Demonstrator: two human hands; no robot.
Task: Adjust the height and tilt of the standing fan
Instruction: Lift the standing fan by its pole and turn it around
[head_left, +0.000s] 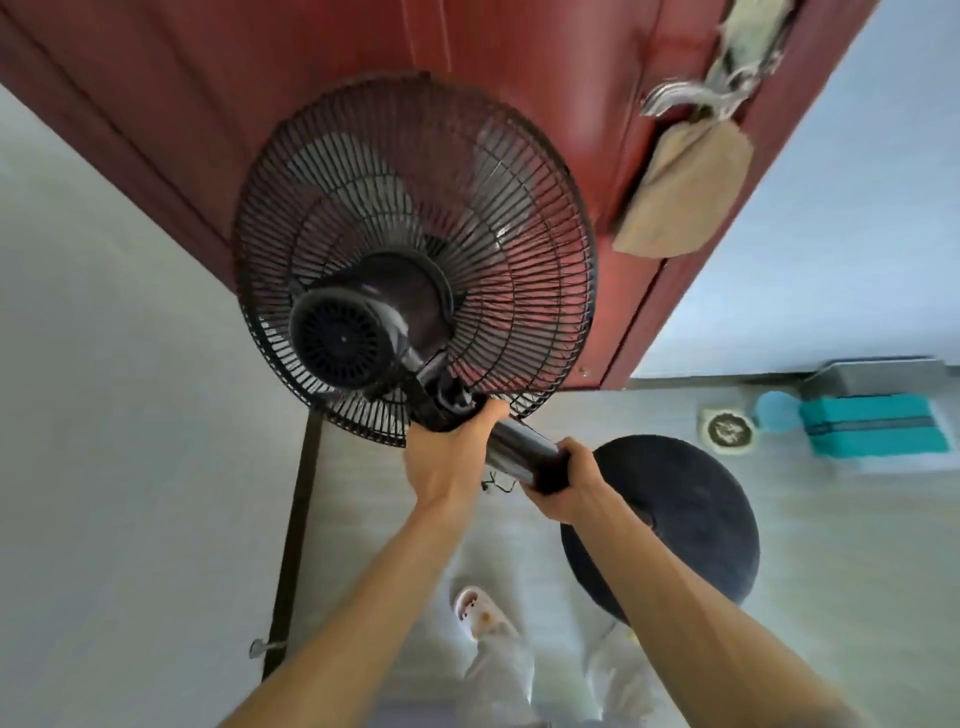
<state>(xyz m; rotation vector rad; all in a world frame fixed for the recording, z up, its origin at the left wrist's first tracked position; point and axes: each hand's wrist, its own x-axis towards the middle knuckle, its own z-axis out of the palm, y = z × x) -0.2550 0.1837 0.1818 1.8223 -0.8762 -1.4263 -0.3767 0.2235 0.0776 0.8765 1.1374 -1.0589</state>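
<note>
A black standing fan fills the middle of the head view, seen from behind and above. Its round wire cage (415, 249) faces away from me, with the motor housing (343, 338) at the back. My left hand (449, 452) grips the fan's neck just under the motor. My right hand (569, 486) is wrapped around the shiny black pole (519, 447) a little lower, at the collar. The round black base (670, 519) rests on the floor below.
A dark red door (519, 78) stands right behind the fan, with a metal handle (691, 98) and a beige cloth (685, 192) hanging from it. A teal box (872, 426) and a floor drain (727, 428) lie at right. My slippered foot (475, 608) is below.
</note>
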